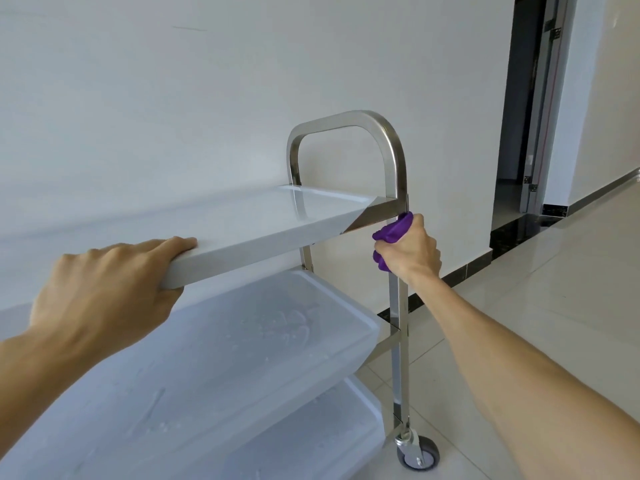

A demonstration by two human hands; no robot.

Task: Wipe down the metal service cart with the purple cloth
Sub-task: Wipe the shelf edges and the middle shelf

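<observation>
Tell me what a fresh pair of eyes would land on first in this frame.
Probably the purple cloth, the only strong colour here: the right hand grips it bunched around the cart's near steel upright, just under the top shelf. Next, the left hand holds that shelf's front edge at lower left. The looped steel handle stands out against the white wall above.

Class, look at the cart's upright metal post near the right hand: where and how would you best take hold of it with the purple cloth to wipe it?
Grip the near upright post just below the top shelf, coming from the open right side, as the right hand does. The post is a narrow, straight bar, so the purple cloth can wrap around it. The left hand holds the shelf edge, probably to steady the cart.
</observation>
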